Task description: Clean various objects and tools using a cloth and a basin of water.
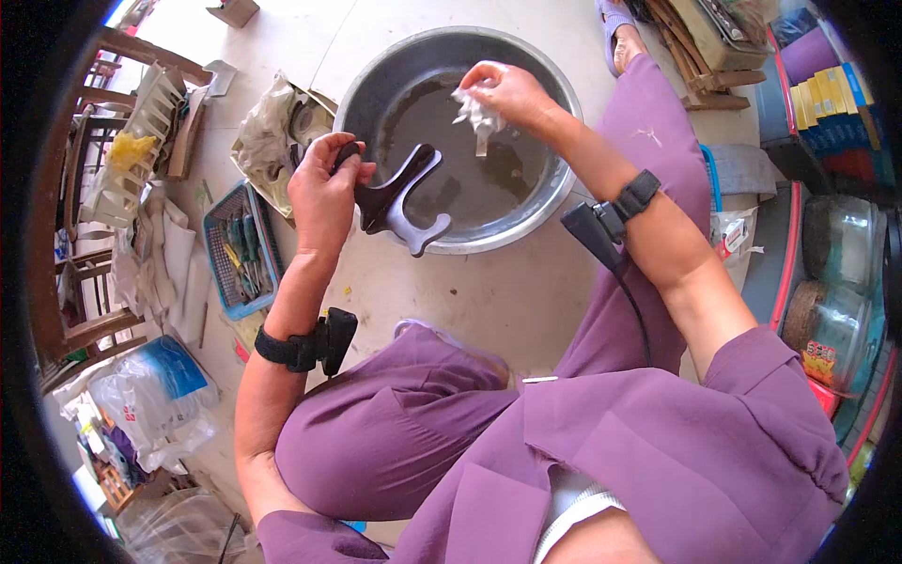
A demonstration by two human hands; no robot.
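My left hand (pixel 328 187) is closed on one end of a dark, flat, curved piece (pixel 402 201) with forked ends and a paler edge; its material I cannot tell. This piece hangs over the left front rim of a round metal basin (pixel 458 247). Over the basin, my right hand (pixel 504 92) pinches a crumpled white wad (pixel 479 113), cloth or paper. Below the wad, a small pale strip (pixel 482 144) shows against murky water (pixel 444 169) in the basin.
On the left stand a blue plastic basket (pixel 239 310) of screwdriver-like tools and a carton (pixel 264 187) with plastic bags. A wooden rack (pixel 106 328) lies beyond them. Glass jars (pixel 838 331) and a wooden stool (pixel 719 102) are at the right. My knees flank the floor before the basin.
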